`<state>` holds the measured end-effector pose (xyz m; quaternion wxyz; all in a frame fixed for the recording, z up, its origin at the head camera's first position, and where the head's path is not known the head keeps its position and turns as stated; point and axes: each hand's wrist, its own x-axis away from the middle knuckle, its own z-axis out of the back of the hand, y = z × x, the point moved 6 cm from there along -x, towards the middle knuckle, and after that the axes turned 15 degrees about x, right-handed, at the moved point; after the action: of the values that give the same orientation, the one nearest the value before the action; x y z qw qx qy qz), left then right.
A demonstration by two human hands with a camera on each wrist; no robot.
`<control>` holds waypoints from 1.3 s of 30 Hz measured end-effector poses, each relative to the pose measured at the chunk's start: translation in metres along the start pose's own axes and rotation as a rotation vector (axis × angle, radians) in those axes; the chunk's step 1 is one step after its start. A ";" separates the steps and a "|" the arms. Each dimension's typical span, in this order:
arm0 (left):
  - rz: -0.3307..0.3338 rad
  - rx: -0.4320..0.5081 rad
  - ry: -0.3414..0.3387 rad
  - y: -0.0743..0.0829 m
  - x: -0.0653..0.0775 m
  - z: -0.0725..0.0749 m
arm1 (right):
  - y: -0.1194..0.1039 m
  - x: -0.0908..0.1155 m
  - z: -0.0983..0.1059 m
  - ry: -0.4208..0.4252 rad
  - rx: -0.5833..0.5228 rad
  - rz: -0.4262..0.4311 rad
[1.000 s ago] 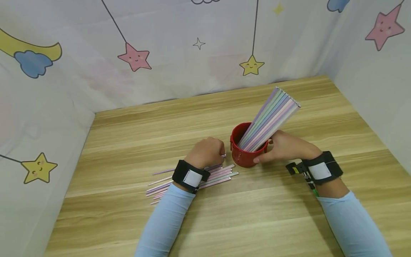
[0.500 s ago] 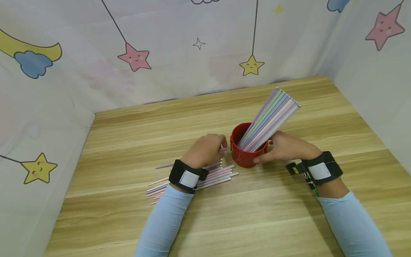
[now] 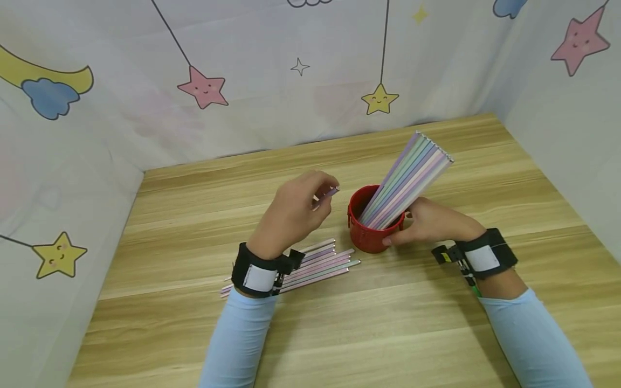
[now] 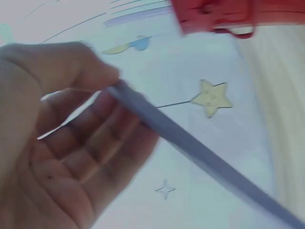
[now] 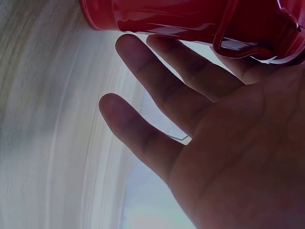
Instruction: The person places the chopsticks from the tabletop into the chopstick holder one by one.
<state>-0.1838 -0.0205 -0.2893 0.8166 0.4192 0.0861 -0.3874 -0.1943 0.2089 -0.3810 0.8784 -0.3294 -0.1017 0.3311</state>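
A slim purple pencil (image 3: 328,195) is pinched between the thumb and fingertips of my left hand (image 3: 291,210), raised to the left of a small red bucket (image 3: 370,241). In the left wrist view the pencil (image 4: 200,150) runs slantwise down from the fingertips. The bucket stands upright on the table, and a bundle of pastel pencils (image 3: 405,180) leans to the right inside it. My right hand (image 3: 432,222) holds the bucket's right side, thumb in front. In the right wrist view some fingers touch or lie close to the bucket (image 5: 171,16), while others stick out beside it.
Several loose pastel pencils (image 3: 320,267) lie on the wooden table (image 3: 388,323), partly under the left wrist. A white cloth backdrop (image 3: 262,108) with stars stands behind and at both sides. Black straps with small cameras sit on both wrists.
My left hand has risen from the loose pencils and moved up and slightly left, carrying the purple pencil off the table. The right hand and the bucket have stayed in place.
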 end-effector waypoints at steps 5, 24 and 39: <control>-0.137 0.091 0.184 0.019 0.002 0.028 | -0.001 0.000 0.000 0.000 -0.005 0.005; -0.413 0.795 0.917 0.049 0.027 0.085 | -0.001 0.000 -0.001 -0.013 -0.008 -0.011; -0.245 0.706 0.329 0.050 -0.004 -0.009 | 0.000 -0.001 -0.002 -0.002 0.006 0.014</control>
<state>-0.1500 0.0060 -0.2622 0.5455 0.7169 0.1265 -0.4152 -0.1943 0.2079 -0.3825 0.8769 -0.3271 -0.0995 0.3378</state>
